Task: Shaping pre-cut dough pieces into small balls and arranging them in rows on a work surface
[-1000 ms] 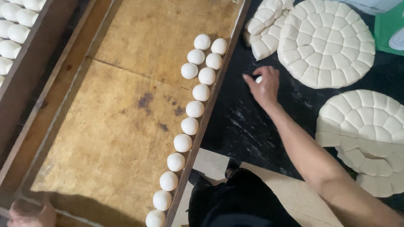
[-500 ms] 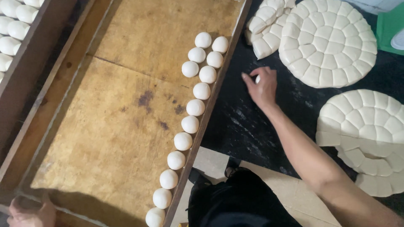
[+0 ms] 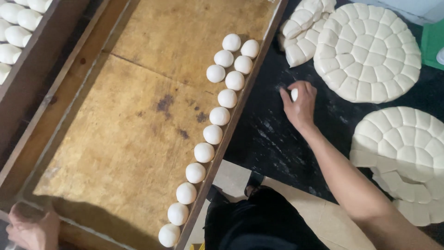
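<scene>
Dough piece [image 3: 294,94]: one, under my right hand [image 3: 299,105], fingers curled over it on the black worktop [image 3: 273,139]. Left hand [image 3: 31,227]: gripping the wooden tray [image 3: 115,153] at its near left corner. Dough balls [image 3: 219,116] along the tray's right edge: thirteen. Scored dough rounds [image 3: 367,51], far right: three.

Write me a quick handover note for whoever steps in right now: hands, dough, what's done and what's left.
Right hand cups a small dough piece on the black worktop.
Left hand grips the near corner of the wooden tray.
Done: a row of dough balls lines the tray's right edge, doubled at the far end.
Left: most of the tray is bare; two scored dough rounds and a part-used one remain on the worktop.
</scene>
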